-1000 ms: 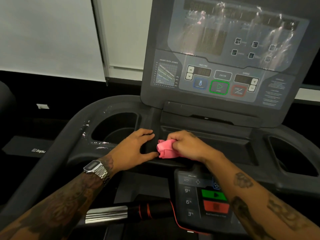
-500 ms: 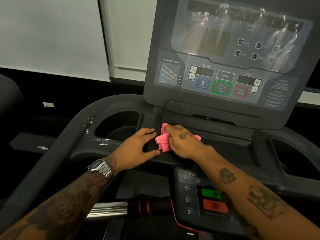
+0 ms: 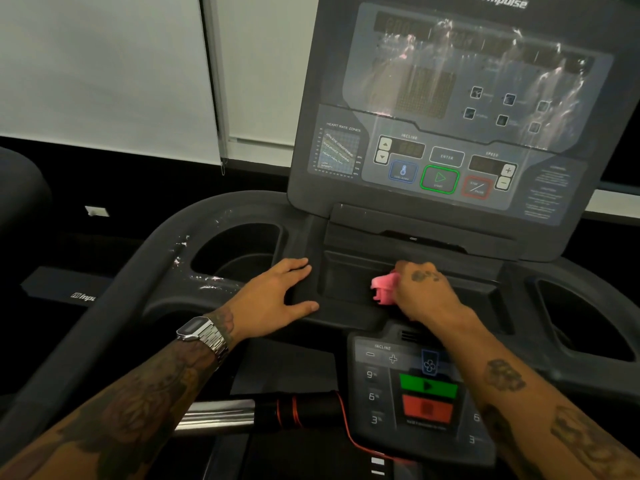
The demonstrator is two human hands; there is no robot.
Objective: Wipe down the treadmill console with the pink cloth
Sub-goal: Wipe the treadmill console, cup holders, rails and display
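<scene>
White roller blinds (image 3: 104,71) hang behind the machine, above a dark band of wall and floor. In front of them stands the treadmill console (image 3: 450,109), a tilted grey panel with a display area covered in glossy, wrinkled film and a row of buttons below it, among them a green start key (image 3: 439,180) and a red stop key (image 3: 476,188). Below the panel lies a shallow recessed tray (image 3: 349,282), flanked by a cup holder (image 3: 239,251) on the left and another well on the right.

The right hand (image 3: 427,292) is inside that tray, fingers curled around the pink cloth (image 3: 384,287), which is bunched up and sticks out on the thumb side, touching the tray floor. The left hand (image 3: 277,299) rests flat on the console's rim just beside the tray, between the tray and the cup holder, fingers straight and slightly spread, thumb along the front edge; it holds nothing. A metal wristwatch (image 3: 204,336) sits on the left wrist.

Nearer the person, a lower control pad (image 3: 377,396) shows green and red keys, and a chrome handlebar (image 3: 221,415) with a black grip runs to its left.
</scene>
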